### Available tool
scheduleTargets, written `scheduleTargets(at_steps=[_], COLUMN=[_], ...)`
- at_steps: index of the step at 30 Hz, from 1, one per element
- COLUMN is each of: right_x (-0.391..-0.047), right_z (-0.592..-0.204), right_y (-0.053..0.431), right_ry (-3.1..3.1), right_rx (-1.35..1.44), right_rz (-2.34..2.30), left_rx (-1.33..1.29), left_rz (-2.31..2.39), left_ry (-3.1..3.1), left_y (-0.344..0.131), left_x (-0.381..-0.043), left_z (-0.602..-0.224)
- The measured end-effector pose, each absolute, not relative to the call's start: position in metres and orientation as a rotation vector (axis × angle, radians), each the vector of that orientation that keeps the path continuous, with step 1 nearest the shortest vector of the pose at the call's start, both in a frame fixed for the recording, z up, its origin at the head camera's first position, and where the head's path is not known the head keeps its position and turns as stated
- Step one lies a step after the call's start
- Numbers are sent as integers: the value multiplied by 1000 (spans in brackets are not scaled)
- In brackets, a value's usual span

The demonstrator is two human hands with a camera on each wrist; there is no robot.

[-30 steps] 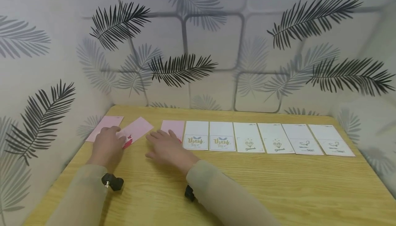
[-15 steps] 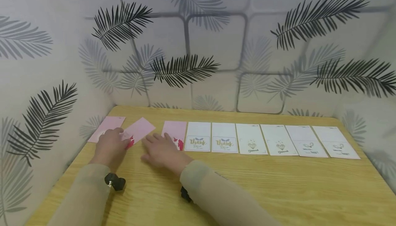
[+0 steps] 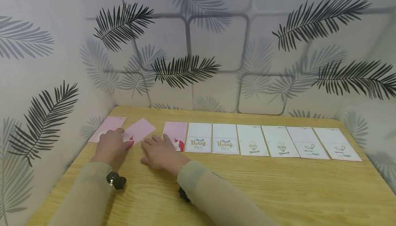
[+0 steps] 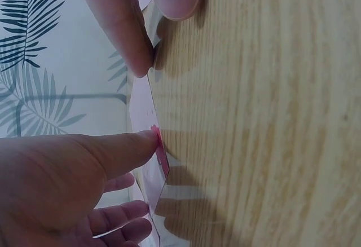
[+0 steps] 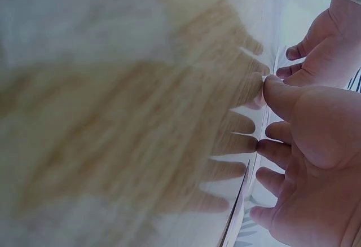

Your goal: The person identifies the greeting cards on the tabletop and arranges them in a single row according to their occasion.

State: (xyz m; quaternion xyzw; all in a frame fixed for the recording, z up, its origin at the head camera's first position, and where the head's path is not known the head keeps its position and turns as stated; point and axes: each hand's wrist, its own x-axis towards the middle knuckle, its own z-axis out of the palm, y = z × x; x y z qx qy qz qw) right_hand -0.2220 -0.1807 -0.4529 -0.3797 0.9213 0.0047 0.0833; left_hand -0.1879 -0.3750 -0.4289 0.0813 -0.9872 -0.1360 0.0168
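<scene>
My left hand lies over the left end of the card row. In the left wrist view its thumb presses on a pink card near the red print, the other fingers stretched out loosely. In the head view this pink card lies slanted, its lower left part under the hand. A second pink card at the far left is partly covered. My right hand rests spread, fingertips down at the table in the right wrist view. Beside it lies a third pink card with red figures.
Rightward runs a row of white cards: two "Thank you" cards, two diamond-print cards and two with small dark print. The wooden table ends at a leaf-patterned wall covering behind and at left.
My right hand has slid left, off the third pink card, uncovering its red print. The left hand stays on the slanted card. The view has shifted slightly.
</scene>
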Motion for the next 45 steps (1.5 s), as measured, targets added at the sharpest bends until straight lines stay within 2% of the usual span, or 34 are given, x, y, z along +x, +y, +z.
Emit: scheduleTargets(at_steps=[9,23,45], right_x=[-222,-213,-210], right_z=[-450,-439,-435], right_y=[-178,-172,-167], right_ry=[2742,2750,2749], right_rx=[-1131,-1158,-1157], right_rz=[25,10,-7], left_rx=[237,396,392], left_rz=[-408,-590,-740], left_ry=[-3112,-3229,-3070], left_y=[-370,-374,-381], left_x=[-183,-186,-179], left_z=[-422,-406,-421])
